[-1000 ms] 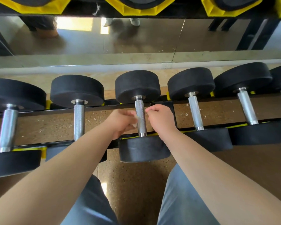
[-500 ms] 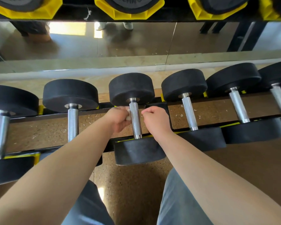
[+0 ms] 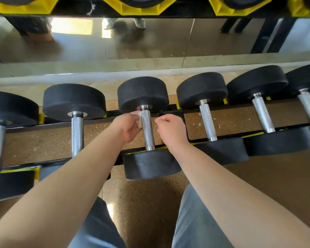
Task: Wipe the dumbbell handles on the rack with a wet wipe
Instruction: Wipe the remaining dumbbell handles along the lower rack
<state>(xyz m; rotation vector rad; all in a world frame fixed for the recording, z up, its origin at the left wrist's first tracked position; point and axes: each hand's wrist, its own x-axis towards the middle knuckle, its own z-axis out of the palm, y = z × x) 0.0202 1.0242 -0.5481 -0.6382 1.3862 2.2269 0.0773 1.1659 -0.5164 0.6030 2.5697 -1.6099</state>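
Observation:
A row of black dumbbells with knurled steel handles lies across the black rack [image 3: 43,126]. The middle dumbbell handle [image 3: 148,130] is between my hands. My left hand [image 3: 128,128] pinches a crumpled white wet wipe [image 3: 138,115] and holds it against the left side of that handle, close to the far weight head. My right hand [image 3: 170,131] hovers just right of the handle with fingers curled and thumb against the index finger. A small gap separates it from the steel, and no wipe shows in it.
Neighbouring handles stand to the left [image 3: 77,133] and right [image 3: 208,120], with more dumbbells further out. A wall mirror [image 3: 150,42] runs behind the rack, and yellow cradles [image 3: 141,8] of an upper tier hang overhead. My knees are below, over speckled floor.
My left hand has slid the wipe along the handle from its middle toward the far head. My right hand followed and has drawn slightly away from the steel.

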